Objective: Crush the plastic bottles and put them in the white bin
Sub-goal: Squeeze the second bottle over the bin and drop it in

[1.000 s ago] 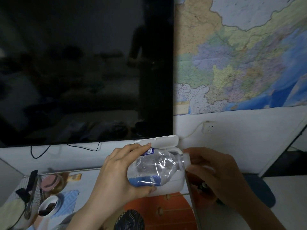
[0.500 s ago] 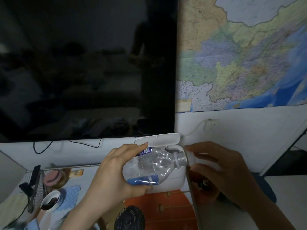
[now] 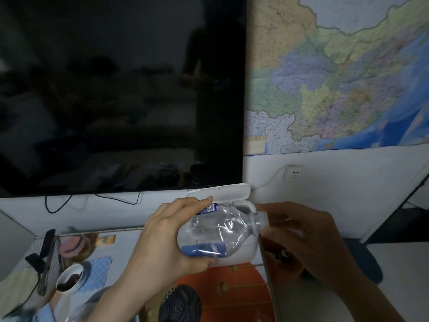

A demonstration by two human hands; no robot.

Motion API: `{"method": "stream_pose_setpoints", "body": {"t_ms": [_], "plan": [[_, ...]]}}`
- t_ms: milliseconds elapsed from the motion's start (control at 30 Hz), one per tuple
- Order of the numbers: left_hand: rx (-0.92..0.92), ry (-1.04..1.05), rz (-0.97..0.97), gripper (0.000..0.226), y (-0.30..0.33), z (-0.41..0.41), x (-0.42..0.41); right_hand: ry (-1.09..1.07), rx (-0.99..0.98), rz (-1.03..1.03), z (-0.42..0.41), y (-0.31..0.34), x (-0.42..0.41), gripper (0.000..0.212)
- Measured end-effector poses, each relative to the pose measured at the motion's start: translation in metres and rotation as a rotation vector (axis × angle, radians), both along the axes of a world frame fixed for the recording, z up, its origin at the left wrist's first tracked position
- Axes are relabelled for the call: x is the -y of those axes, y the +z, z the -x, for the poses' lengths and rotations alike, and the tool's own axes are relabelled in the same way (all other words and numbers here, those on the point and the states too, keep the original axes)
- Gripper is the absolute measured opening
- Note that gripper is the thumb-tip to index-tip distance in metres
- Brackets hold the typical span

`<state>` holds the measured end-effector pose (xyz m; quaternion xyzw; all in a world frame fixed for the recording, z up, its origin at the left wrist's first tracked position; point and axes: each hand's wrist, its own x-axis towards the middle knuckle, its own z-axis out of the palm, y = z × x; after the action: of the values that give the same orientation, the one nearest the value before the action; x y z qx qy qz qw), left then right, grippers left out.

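Note:
A clear plastic bottle [image 3: 220, 231] with a blue label lies sideways in the air, its body dented, its neck pointing right. My left hand [image 3: 162, 242] wraps around its base end. My right hand [image 3: 301, 238] pinches the white cap [image 3: 261, 217] at the bottle's mouth. Right behind the bottle stands the white bin [image 3: 241, 254], with its flip lid [image 3: 220, 191] raised against the wall; most of the bin is hidden by the bottle and my hands.
A big dark screen [image 3: 120, 94] fills the upper left and a wall map [image 3: 336, 73] the upper right. An orange surface [image 3: 227, 289] lies below the bin. A small white bowl [image 3: 70, 277], a dark comb-like object [image 3: 46, 256] and cloths sit at lower left.
The view has shifted slightly. The bottle has stayed in front of the bin in my left hand, and my right hand has closed back onto the cap at its mouth.

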<state>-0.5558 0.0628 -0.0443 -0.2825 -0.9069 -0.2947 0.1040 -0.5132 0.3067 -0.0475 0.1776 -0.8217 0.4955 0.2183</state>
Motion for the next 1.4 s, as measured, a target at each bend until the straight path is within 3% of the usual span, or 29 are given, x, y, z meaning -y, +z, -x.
{"method": "stream_pose_setpoints", "body": {"t_ms": [400, 467, 667, 900, 1167, 1400], "plan": [[-0.055, 0.05, -0.005, 0.086, 0.004, -0.005, -0.006, -0.015, 0.011, -0.029, 0.0, 0.004, 0.001, 0.039], [-0.07, 0.064, 0.023, 0.086, 0.004, -0.004, -0.005, -0.021, 0.019, -0.039, 0.001, -0.001, 0.003, 0.03], [0.032, 0.025, 0.019, 0.086, 0.008, -0.002, -0.001, -0.028, -0.064, -0.099, 0.002, 0.0, 0.002, 0.041], [0.051, 0.024, 0.026, 0.086, 0.009, 0.0, 0.003, -0.01, -0.103, -0.12, 0.007, -0.001, -0.006, 0.035], [0.004, 0.024, 0.016, 0.085, 0.007, 0.003, -0.001, 0.011, -0.069, -0.065, 0.009, -0.004, 0.0, 0.045], [0.014, 0.028, 0.02, 0.085, 0.005, 0.003, -0.001, -0.003, -0.051, -0.046, 0.007, -0.003, 0.003, 0.04]]}}
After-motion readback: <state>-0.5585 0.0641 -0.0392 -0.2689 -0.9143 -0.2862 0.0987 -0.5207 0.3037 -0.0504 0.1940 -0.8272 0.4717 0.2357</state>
